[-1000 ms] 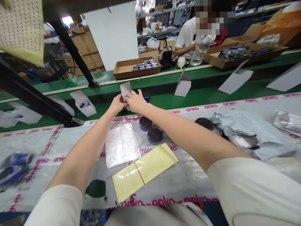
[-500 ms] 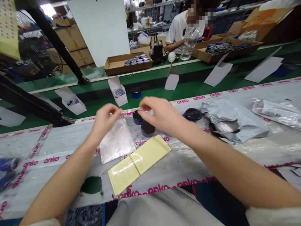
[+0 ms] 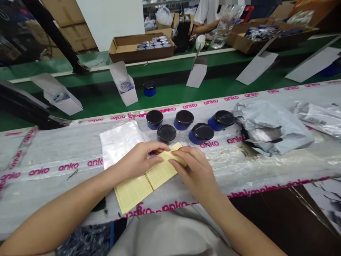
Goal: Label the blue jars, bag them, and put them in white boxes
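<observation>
A yellow label sheet (image 3: 134, 193) lies slantwise on the table in front of me, with a brown line across its middle. At its far right end my left hand (image 3: 144, 158) is closed, thumb and fingers pinching the sheet near the edge. My right hand (image 3: 194, 167) is closed on the same end, fingertips nearly touching the left ones, and that corner bends up a little. Just behind the hands stand several blue jars with black lids, the nearest jar (image 3: 166, 133) close to the fingertips. A stack of clear plastic bags (image 3: 117, 140) lies left of the jars, partly under the sheet.
A torn grey mailing bag (image 3: 287, 133) lies right of the jars. Beyond the table edge, a green conveyor (image 3: 165, 87) carries open white boxes (image 3: 129, 96) and another blue jar (image 3: 149, 89). Cardboard trays (image 3: 141, 53) of lids and a co-worker's arm (image 3: 207, 26) are behind.
Both hands have come down and toward me, from above the bags and jars onto the yellow sheet's far end. Both now pinch it. The view has tilted down, and more jars are uncovered.
</observation>
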Action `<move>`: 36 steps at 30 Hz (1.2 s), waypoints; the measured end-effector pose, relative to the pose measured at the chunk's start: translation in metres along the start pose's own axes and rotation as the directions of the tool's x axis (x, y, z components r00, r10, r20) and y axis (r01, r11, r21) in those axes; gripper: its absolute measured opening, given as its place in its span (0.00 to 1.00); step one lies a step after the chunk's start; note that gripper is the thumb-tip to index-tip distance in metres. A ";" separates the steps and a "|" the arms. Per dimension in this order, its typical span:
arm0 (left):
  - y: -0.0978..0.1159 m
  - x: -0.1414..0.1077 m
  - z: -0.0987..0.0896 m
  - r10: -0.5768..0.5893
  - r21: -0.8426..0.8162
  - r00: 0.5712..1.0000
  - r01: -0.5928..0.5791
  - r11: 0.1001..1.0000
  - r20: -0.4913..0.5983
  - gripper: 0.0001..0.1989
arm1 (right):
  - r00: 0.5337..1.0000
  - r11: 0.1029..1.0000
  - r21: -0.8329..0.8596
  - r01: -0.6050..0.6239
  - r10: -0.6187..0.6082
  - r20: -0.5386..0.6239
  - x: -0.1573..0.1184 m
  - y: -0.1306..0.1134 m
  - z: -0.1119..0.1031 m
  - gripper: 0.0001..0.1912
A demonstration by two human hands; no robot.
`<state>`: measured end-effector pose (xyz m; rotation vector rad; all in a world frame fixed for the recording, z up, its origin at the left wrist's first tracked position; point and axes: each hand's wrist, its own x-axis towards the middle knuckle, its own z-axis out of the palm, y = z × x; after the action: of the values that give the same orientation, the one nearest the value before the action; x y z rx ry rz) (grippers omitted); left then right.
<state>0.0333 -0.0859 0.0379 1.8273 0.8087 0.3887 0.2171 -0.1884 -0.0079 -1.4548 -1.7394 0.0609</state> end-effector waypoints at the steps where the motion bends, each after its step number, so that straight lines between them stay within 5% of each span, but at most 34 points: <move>1: 0.000 0.000 -0.001 -0.008 -0.009 1.000 0.008 1.000 0.003 0.13 | 1.000 1.000 -0.003 -0.006 0.006 0.006 0.002 -0.001 -0.001 0.06; 21: -0.010 0.001 0.004 -0.046 -0.046 0.997 0.044 0.998 -0.058 0.13 | 0.999 0.999 -0.041 0.016 -0.014 0.040 0.008 -0.009 0.000 0.05; 30: -0.015 0.003 0.008 -0.056 -0.037 0.997 0.054 0.998 -0.050 0.14 | 0.997 0.996 0.078 -0.041 0.036 0.068 0.011 -0.011 0.002 0.05; 36: 0.003 -0.005 -0.004 -0.032 0.107 0.999 0.034 0.994 -0.023 0.17 | 0.995 0.938 0.335 -0.088 0.099 -0.016 0.014 -0.001 -0.008 0.06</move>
<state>0.0287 -0.0875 0.0428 1.9094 0.8879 0.3502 0.2214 -0.1804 0.0058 -1.2772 -1.5440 0.3637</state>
